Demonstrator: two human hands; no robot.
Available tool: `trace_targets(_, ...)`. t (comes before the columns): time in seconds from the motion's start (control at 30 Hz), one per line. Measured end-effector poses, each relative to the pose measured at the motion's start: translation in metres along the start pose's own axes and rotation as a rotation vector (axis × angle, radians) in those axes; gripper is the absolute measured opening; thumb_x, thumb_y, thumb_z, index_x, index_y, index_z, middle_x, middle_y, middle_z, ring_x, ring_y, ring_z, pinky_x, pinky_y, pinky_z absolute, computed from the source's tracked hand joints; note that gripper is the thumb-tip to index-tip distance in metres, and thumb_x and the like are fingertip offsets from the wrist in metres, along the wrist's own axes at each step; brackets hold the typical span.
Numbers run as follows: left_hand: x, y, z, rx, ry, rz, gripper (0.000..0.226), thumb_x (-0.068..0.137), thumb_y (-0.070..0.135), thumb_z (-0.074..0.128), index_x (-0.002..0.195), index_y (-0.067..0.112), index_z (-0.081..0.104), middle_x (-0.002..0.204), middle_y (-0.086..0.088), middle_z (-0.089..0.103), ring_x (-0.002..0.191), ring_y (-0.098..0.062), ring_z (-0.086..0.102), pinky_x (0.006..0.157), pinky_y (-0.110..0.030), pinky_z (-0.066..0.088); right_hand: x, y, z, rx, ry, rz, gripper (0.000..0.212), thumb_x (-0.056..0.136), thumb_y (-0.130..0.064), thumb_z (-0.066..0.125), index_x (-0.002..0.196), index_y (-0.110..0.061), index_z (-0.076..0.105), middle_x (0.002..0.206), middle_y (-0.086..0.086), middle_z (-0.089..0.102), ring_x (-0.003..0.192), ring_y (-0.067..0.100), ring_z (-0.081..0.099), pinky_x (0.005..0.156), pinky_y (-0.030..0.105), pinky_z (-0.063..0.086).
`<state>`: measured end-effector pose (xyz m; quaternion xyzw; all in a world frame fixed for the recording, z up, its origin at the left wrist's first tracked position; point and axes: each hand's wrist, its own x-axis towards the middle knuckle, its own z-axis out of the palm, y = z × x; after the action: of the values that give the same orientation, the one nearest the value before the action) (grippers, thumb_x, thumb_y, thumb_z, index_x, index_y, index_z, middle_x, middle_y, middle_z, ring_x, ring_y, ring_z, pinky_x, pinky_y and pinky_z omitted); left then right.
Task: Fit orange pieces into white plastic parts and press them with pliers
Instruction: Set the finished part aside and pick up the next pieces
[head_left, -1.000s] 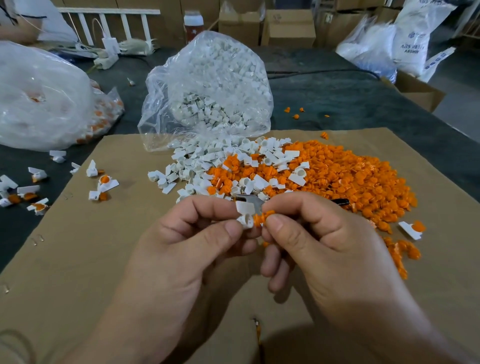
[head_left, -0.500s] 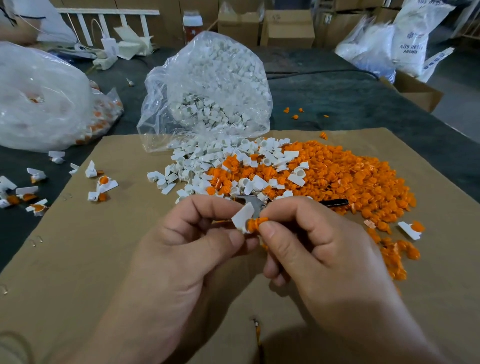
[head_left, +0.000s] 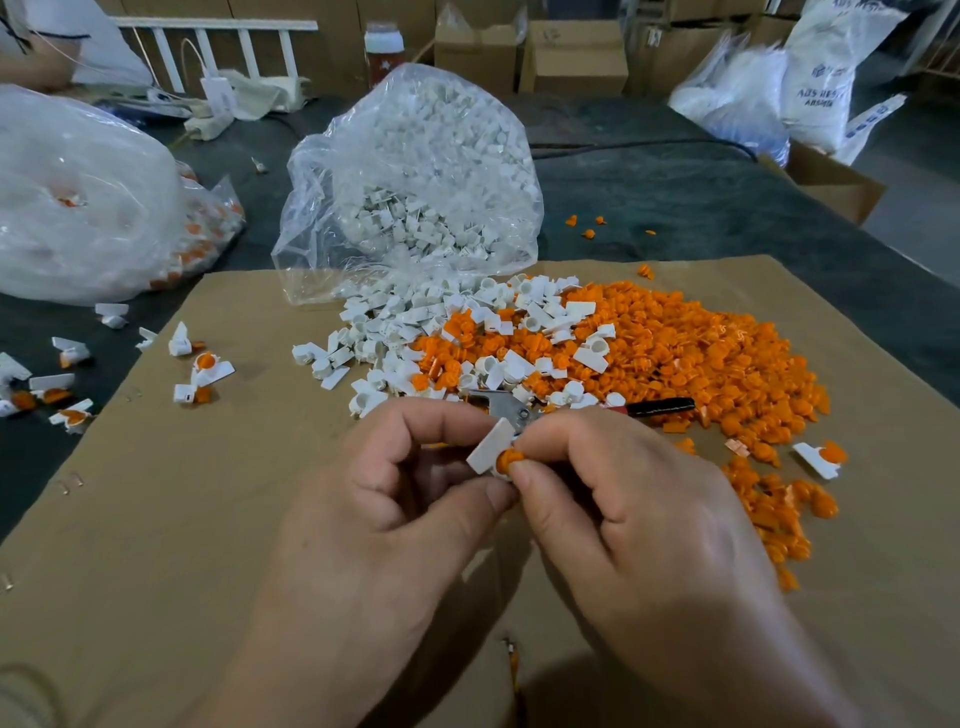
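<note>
Both hands meet over the brown cardboard sheet (head_left: 156, 519), just toward 6 o'clock from the heap of parts.

Left hand (head_left: 379, 525): thumb and forefinger pinched on a white plastic part (head_left: 488, 446), its flat tab tilted up toward 1 o'clock. Other fingers curled in.

Right hand (head_left: 634, 519): thumb and forefinger pinched on an orange piece (head_left: 508, 459), which touches the white part at its lower right end. Cannot tell how far it is seated; the fingertips hide the joint.

Pliers (head_left: 501, 404) lie on the cardboard just toward 12 o'clock from the hands, metal head showing, dark handle (head_left: 660, 406) running out toward 3 o'clock. Neither hand touches them.

Orange pile (head_left: 675, 353) spreads across the sheet at 1 to 3 o'clock from the hands. Loose white parts (head_left: 405, 332) lie at 12 o'clock, mixed into the orange along the seam and spilling from a clear plastic bag (head_left: 415, 171) at the sheet's far edge.

At 9 to 10 o'clock, several white parts with orange in them (head_left: 205, 371) sit scattered near the cardboard's left edge and onto the dark table (head_left: 701, 197). One more (head_left: 821, 457) lies at 3 o'clock. A second, larger clear bag (head_left: 83, 197) sits at far 10 o'clock.
</note>
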<state>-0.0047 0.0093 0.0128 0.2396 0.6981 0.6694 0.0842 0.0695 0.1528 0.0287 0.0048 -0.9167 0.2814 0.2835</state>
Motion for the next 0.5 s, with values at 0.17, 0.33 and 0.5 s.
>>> trace_targets(0.17, -0.002, 0.003, 0.005, -0.104, 0.029, -0.119, 0.034, 0.059, 0.031, 0.092, 0.089, 0.030, 0.077, 0.084, -0.018, 0.072, 0.082, -0.040, 0.071, 0.080, -0.059, 0.059, 0.001, -0.001, 0.001, -0.104, 0.012, -0.035, 0.014, 0.094, -0.033, 0.049, 0.088, -0.025, 0.059, 0.077, -0.013, 0.054, 0.062, 0.007, 0.052, 0.048, 0.026, 0.043)
trace_targets(0.33, 0.000, 0.000, 0.011, -0.353, 0.054, -0.224, 0.042, 0.041, 0.020, 0.086, 0.081, 0.017, 0.078, 0.087, -0.019, 0.075, 0.079, -0.034, 0.075, 0.070, -0.040, 0.062, 0.002, -0.003, 0.001, -0.153, 0.008, -0.051, 0.017, 0.095, -0.031, 0.047, 0.085, -0.023, 0.058, 0.075, -0.010, 0.052, 0.058, 0.008, 0.050, 0.045, 0.030, 0.044)
trace_targets(0.5, 0.003, -0.002, 0.009, -0.499, 0.041, -0.272, 0.028, 0.044, 0.015, 0.080, 0.072, 0.012, 0.077, 0.072, -0.018, 0.071, 0.065, -0.030, 0.071, 0.059, -0.032, 0.059, 0.004, -0.006, 0.002, -0.198, 0.002, -0.095, 0.023, 0.097, -0.029, 0.044, 0.083, -0.019, 0.060, 0.072, -0.006, 0.054, 0.054, 0.011, 0.051, 0.043, 0.034, 0.045)
